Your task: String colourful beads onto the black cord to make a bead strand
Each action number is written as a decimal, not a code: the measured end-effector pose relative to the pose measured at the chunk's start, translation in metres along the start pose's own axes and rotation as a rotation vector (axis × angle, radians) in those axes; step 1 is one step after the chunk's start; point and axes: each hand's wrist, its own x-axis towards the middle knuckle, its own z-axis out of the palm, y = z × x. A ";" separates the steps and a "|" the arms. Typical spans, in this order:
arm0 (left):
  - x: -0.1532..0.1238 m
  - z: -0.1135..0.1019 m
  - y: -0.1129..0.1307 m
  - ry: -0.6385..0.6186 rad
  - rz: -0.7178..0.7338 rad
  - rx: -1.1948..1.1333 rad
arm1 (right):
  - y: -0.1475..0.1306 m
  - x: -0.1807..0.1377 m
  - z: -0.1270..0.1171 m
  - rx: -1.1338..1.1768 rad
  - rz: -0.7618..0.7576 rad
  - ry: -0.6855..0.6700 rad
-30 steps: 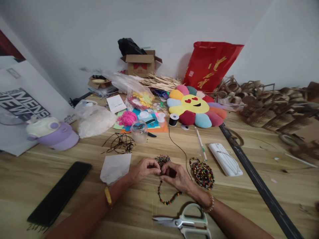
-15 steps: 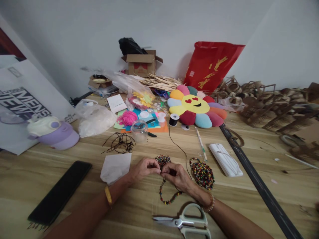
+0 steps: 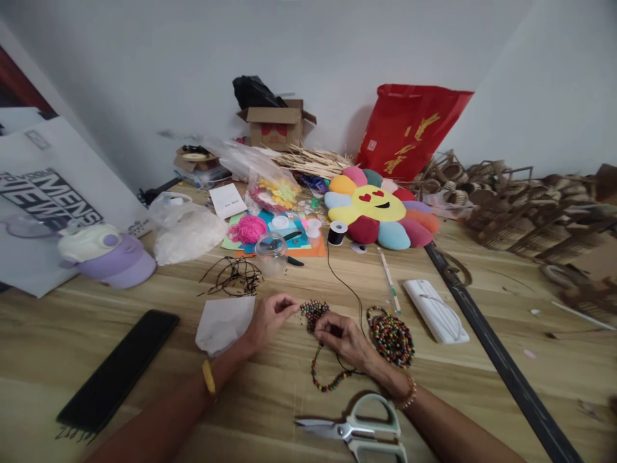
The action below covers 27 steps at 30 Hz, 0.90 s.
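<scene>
My right hand (image 3: 343, 337) pinches the end of a thin black cord, its thumb and forefinger together. Below it, a beaded strand (image 3: 329, 387) of many colours hangs in a loop on the table. My left hand (image 3: 272, 319) is at the left edge of a pile of loose beads (image 3: 314, 312), thumb and forefinger in a pinch; whether a bead is between them is too small to see. Right of my right hand lies a coiled heap of strung beads (image 3: 391, 337). Scissors (image 3: 349, 429) with pale handles rest nearest me, blades pointing left.
A black cord spool (image 3: 337, 233) stands behind the beads, its cord trailing forward. White paper (image 3: 225, 325), cut black cords (image 3: 236, 278) and a clear jar (image 3: 271, 254) are on the left. A white power strip (image 3: 435, 310) lies right; a flower cushion (image 3: 380, 209) sits behind.
My left hand has moved left and slightly up, away from my right fingertips, to the edge of the loose beads. My right hand stays nearly in place with the cord.
</scene>
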 end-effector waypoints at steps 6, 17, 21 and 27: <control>0.003 -0.002 -0.001 0.043 0.175 0.322 | -0.001 0.001 -0.001 0.036 0.033 -0.058; 0.002 0.002 0.003 -0.042 0.273 0.678 | -0.002 0.001 -0.002 0.014 0.039 -0.073; 0.001 0.001 0.005 -0.077 0.264 0.662 | -0.001 0.000 -0.002 0.011 0.028 -0.064; -0.005 0.001 0.008 -0.147 0.215 0.493 | 0.002 0.001 -0.001 0.030 0.035 -0.047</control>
